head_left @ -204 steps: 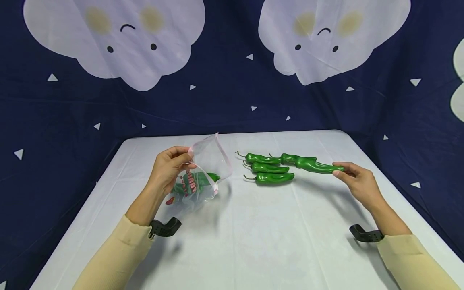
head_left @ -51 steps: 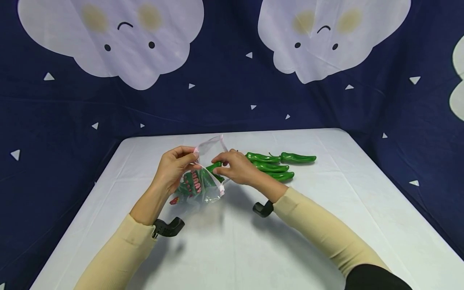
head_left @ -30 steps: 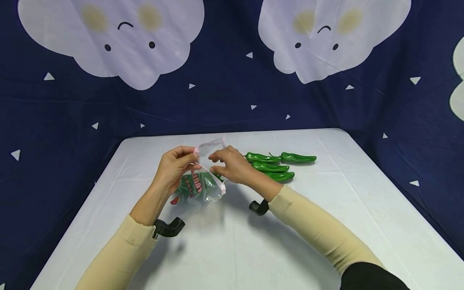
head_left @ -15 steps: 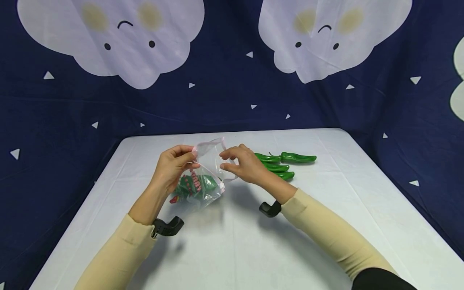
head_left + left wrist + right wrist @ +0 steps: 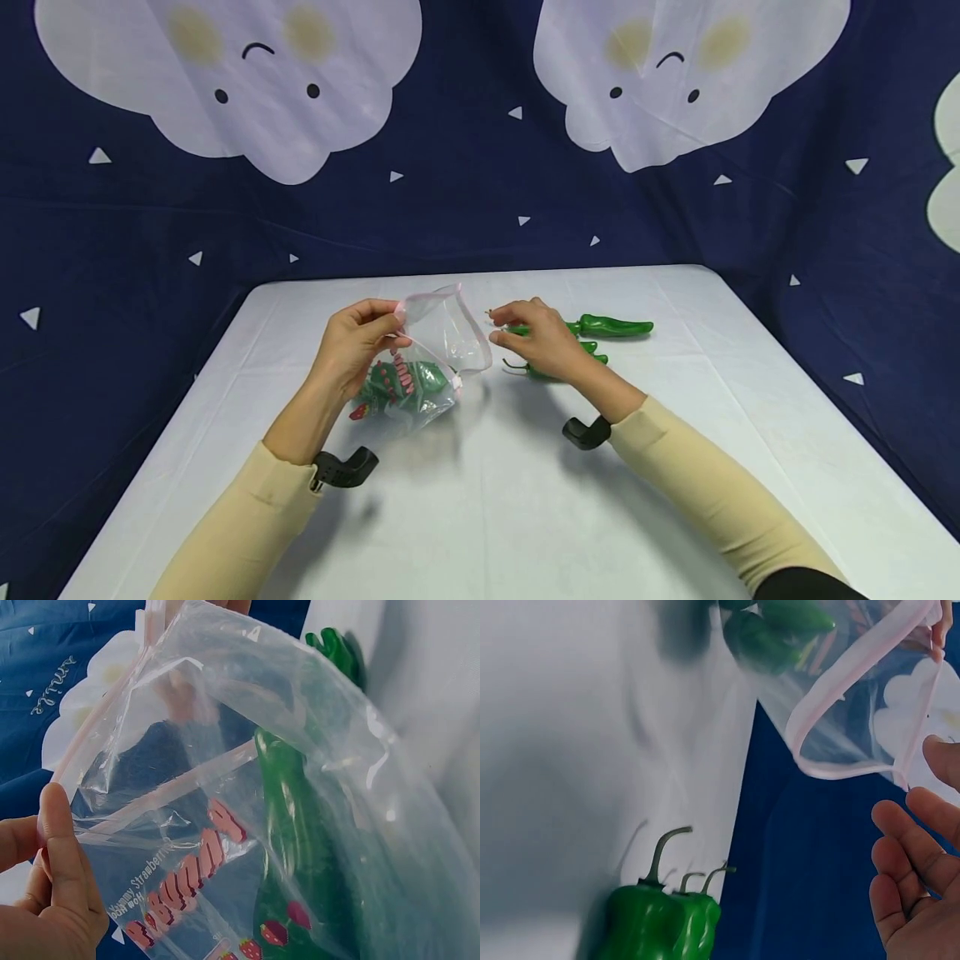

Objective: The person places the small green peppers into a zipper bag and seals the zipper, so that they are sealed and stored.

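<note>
Peppers (image 5: pixel 429 378) might spill if the bag (image 5: pixel 454 332) holding them, pinched only by the left hand (image 5: pixel 357 343), sags, while the right hand (image 5: pixel 545 340), relaxed and empty, hovers near loose peppers (image 5: pixel 617 327) on the counter (image 5: pixel 480 508).

The left hand (image 5: pixel 60 881) holds a clear bag (image 5: pixel 227 823), its grip on the pink edge (image 5: pixel 100 711). A green pepper (image 5: pixel 292 825) shows through, behind printed strawberries (image 5: pixel 274 932); beyond are a white surface (image 5: pixel 427 690) and blue cloth (image 5: pixel 22 731).
</note>
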The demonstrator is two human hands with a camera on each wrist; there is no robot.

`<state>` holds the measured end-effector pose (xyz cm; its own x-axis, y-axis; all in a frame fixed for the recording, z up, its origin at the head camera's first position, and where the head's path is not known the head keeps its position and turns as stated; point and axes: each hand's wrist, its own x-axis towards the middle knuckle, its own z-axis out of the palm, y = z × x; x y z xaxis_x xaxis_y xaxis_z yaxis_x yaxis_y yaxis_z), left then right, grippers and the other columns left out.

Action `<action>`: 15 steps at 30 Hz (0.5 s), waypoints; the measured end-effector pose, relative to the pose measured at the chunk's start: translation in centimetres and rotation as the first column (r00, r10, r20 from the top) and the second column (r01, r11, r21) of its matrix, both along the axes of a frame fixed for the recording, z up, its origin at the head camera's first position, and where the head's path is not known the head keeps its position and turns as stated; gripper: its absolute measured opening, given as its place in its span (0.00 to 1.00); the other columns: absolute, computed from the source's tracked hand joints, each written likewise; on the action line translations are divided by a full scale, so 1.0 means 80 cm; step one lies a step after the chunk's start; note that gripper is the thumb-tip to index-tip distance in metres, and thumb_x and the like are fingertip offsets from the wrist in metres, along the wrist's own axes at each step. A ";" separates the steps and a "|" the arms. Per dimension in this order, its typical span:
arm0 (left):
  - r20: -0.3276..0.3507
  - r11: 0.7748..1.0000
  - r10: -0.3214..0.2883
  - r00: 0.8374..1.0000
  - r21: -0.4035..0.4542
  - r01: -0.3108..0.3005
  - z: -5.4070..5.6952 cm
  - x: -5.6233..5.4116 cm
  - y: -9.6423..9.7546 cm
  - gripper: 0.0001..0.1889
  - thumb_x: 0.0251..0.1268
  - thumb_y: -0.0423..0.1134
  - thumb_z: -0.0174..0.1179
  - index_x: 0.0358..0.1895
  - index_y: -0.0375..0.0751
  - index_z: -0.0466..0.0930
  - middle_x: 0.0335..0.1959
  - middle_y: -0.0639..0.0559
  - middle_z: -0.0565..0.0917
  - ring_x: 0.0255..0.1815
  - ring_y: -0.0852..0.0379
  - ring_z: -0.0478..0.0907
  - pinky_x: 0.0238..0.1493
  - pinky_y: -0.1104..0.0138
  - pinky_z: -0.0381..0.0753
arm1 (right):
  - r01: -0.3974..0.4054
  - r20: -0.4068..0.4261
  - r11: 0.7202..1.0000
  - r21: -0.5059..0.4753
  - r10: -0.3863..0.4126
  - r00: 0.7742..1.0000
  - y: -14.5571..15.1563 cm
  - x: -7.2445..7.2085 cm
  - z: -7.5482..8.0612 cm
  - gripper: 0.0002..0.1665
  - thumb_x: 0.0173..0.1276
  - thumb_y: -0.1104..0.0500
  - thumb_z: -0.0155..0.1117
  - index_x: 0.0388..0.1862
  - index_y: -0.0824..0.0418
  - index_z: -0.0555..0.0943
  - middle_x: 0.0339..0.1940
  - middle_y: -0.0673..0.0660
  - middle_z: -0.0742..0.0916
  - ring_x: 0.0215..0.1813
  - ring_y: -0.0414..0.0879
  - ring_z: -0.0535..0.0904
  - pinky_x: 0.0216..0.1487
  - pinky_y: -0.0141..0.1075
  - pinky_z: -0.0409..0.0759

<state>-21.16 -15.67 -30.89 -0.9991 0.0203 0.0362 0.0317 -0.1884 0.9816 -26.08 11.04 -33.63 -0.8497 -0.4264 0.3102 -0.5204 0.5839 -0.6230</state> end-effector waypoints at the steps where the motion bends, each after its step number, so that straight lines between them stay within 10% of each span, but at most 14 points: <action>1: 0.001 1.000 0.000 1.000 0.000 0.000 0.000 0.000 0.000 0.05 0.64 0.28 0.57 0.42 0.36 0.75 0.30 0.55 0.77 0.24 0.62 0.79 0.33 0.74 0.87 | 0.008 0.009 1.000 -0.003 -0.008 1.000 0.002 -0.001 -0.001 0.19 0.62 0.49 0.66 0.50 0.53 0.82 0.50 0.49 0.86 0.50 0.49 0.79 0.53 0.44 0.81; 15: 0.007 1.000 0.002 1.000 -0.004 -0.002 0.002 0.000 -0.004 0.08 0.64 0.28 0.57 0.45 0.33 0.74 0.30 0.57 0.77 0.24 0.61 0.80 0.33 0.74 0.87 | 0.093 0.072 0.996 0.003 -0.093 0.993 0.046 0.001 -0.014 0.20 0.62 0.49 0.67 0.51 0.53 0.81 0.50 0.53 0.85 0.52 0.49 0.77 0.54 0.46 0.80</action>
